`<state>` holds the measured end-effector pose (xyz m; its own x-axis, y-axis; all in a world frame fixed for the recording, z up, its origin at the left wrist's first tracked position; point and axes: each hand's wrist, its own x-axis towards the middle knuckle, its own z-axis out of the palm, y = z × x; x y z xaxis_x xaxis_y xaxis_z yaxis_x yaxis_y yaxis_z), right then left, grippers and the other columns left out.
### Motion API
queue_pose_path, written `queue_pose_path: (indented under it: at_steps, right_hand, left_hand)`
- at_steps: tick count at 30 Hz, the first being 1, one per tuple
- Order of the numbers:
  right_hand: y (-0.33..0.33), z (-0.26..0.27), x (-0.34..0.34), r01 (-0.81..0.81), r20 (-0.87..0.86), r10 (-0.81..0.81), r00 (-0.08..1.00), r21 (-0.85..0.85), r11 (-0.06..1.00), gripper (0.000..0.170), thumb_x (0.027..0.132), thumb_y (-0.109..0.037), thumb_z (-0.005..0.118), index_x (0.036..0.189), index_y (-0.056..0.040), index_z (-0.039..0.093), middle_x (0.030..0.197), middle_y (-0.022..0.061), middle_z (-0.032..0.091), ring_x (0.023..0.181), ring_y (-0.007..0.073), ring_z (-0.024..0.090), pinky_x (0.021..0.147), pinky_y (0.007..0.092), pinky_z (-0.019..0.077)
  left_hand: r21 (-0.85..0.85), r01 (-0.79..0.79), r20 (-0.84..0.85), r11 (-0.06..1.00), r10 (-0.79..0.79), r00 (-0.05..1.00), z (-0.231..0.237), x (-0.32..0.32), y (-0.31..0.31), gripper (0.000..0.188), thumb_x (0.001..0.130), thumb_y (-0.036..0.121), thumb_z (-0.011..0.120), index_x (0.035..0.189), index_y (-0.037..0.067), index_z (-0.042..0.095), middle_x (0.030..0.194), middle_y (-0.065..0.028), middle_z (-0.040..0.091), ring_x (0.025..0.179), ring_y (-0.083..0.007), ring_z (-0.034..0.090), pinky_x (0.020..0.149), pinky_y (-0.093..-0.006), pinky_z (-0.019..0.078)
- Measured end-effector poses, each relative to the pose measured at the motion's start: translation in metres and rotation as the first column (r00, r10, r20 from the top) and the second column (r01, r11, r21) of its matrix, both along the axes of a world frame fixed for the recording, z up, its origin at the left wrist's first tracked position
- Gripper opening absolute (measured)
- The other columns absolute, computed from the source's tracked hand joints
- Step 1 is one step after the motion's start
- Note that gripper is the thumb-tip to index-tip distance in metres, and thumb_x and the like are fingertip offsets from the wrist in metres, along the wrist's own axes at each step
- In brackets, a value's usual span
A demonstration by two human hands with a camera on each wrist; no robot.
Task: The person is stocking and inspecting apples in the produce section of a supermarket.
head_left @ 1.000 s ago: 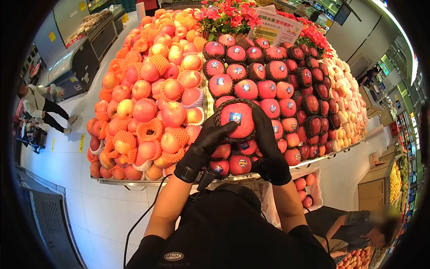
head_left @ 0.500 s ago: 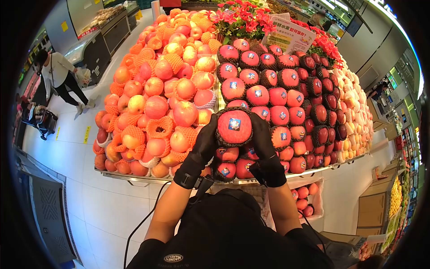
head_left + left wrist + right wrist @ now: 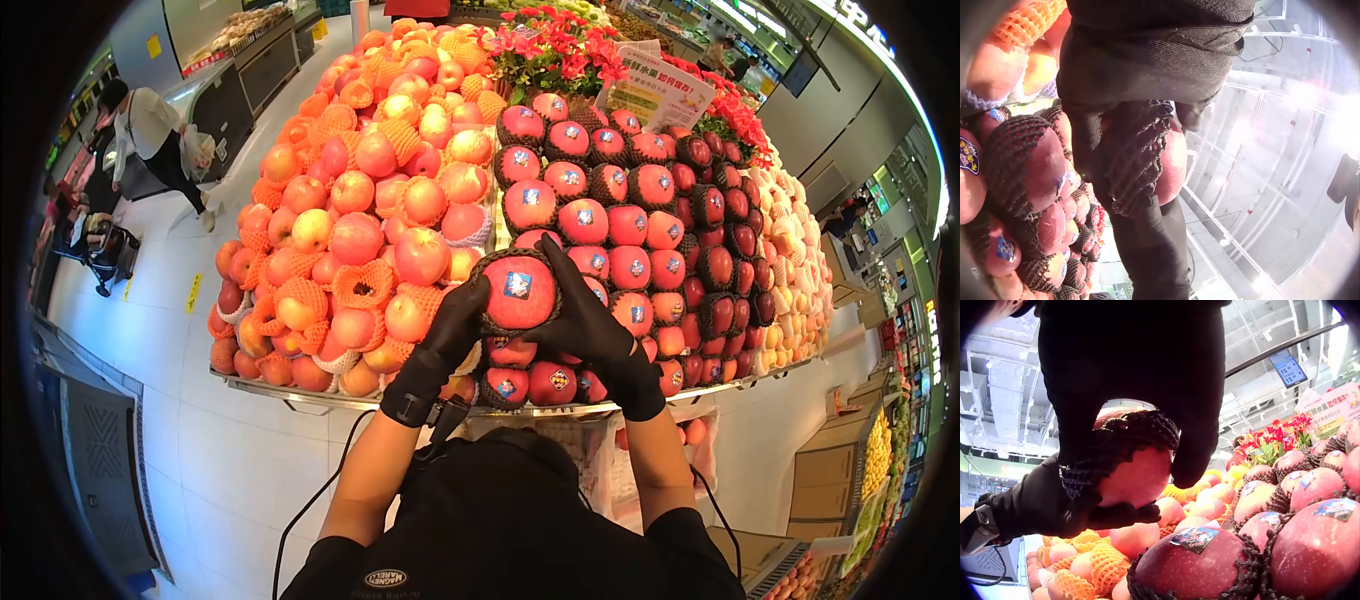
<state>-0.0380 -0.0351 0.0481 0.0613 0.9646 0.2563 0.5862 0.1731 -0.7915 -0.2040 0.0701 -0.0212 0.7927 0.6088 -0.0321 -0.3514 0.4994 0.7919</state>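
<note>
Apple (image 3: pixel 522 309) is up in both hands, held above the front of the dark-net rows (image 3: pixel 627 225), not set down. Left hand (image 3: pixel 457 322) grips its left side, fingers curled round it; right hand (image 3: pixel 592 312) grips the other side, thumb and fingers spread round it. Done, as far as shows: black net (image 3: pixel 1154 428) on, top bare, sticker (image 3: pixel 517 284) on and facing the head view. Rows beyond already netted, stickered, lined up. Left, judging: maybe a net check, then putting it down. Looks midway. Orange-net pile (image 3: pixel 355 240) alongside, neither hand on it. Can't tell if a gap waits underneath, hands block it
</note>
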Motion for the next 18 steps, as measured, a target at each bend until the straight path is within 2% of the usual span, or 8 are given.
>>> queue_pose_path:
  at_steps: [2,4,7,10,14,16,18]
  right_hand:
    - [0.004,0.0,0.001,-0.01,-0.103,0.005,0.995,-0.042,0.999,0.107,0.061,-0.025,0.09,0.144,0.0004,0.027,0.143,0.02,0.037,0.135,0.0307,0.036,0.111,0.0413,0.0329]
    - [0.004,0.001,0.004,-0.027,-0.01,0.027,1.0,-0.022,0.999,0.105,0.061,-0.025,0.09,0.143,0.0003,0.029,0.142,0.0201,0.038,0.135,0.0314,0.036,0.111,0.0413,0.0323]
    - [0.002,0.001,0.006,-0.045,0.095,0.046,0.994,-0.013,0.999,0.106,0.06,-0.026,0.09,0.143,-0.0001,0.03,0.143,0.0207,0.037,0.136,0.0326,0.035,0.112,0.0416,0.0311]
    - [-0.006,0.009,0.009,-0.052,0.148,0.052,0.988,-0.006,0.999,0.111,0.058,-0.028,0.091,0.144,-0.0003,0.028,0.146,0.0213,0.034,0.138,0.0332,0.031,0.113,0.0423,0.0297]
    - [-0.014,0.029,0.027,-0.033,0.227,0.038,0.973,-0.029,0.999,0.117,0.055,-0.032,0.092,0.146,-0.0001,0.025,0.15,0.0221,0.028,0.141,0.0337,0.027,0.113,0.0435,0.0286]
    - [-0.012,0.038,0.022,-0.042,0.413,0.034,0.91,0.01,0.999,0.118,0.052,-0.031,0.091,0.146,-0.0019,0.027,0.15,0.0224,0.028,0.138,0.0386,0.03,0.111,0.0469,0.0301]
    - [-0.007,0.035,0.003,-0.029,0.596,-0.002,0.803,0.042,0.999,0.12,0.05,-0.032,0.092,0.147,-0.0033,0.027,0.149,0.0224,0.029,0.136,0.0422,0.031,0.11,0.0491,0.0307]
  left_hand:
    - [-0.028,0.026,-0.027,0.999,-0.026,0.999,-0.001,-0.002,0.002,0.048,0.1,0.039,0.046,0.132,0.003,0.048,0.122,-0.0083,0.059,0.108,-0.0196,0.059,0.09,-0.0358,0.0524]
    - [-0.099,-0.001,-0.009,0.995,0.001,1.0,0.0,-0.002,0.003,0.049,0.1,0.042,0.045,0.131,0.004,0.051,0.122,-0.0078,0.059,0.108,-0.0188,0.06,0.09,-0.035,0.0523]
    - [-0.105,0.006,0.035,0.994,-0.003,0.999,-0.009,0.002,0.006,0.051,0.101,0.04,0.044,0.137,0.004,0.046,0.126,-0.0085,0.058,0.11,-0.0192,0.059,0.091,-0.0342,0.0522]
    - [-0.104,0.032,0.103,0.994,-0.021,0.994,-0.01,0.005,0.005,0.046,0.102,0.033,0.044,0.138,0.004,0.044,0.128,-0.0085,0.056,0.113,-0.0182,0.057,0.092,-0.0326,0.0512]
    - [-0.113,0.036,0.105,0.993,-0.024,0.994,0.003,0.005,0.002,0.047,0.102,0.035,0.042,0.136,0.003,0.046,0.127,-0.0094,0.057,0.113,-0.0188,0.058,0.097,-0.0342,0.0482]
    - [-0.163,0.026,0.09,0.986,-0.011,0.996,0.007,0.006,0.0,0.045,0.102,0.034,0.042,0.134,0.002,0.048,0.126,-0.0097,0.058,0.112,-0.0194,0.058,0.097,-0.0345,0.0478]
    - [-0.221,0.04,0.127,0.974,-0.011,0.992,0.001,0.008,-0.003,0.044,0.101,0.033,0.041,0.132,0.003,0.049,0.124,-0.0099,0.059,0.111,-0.0192,0.059,0.096,-0.0344,0.0488]
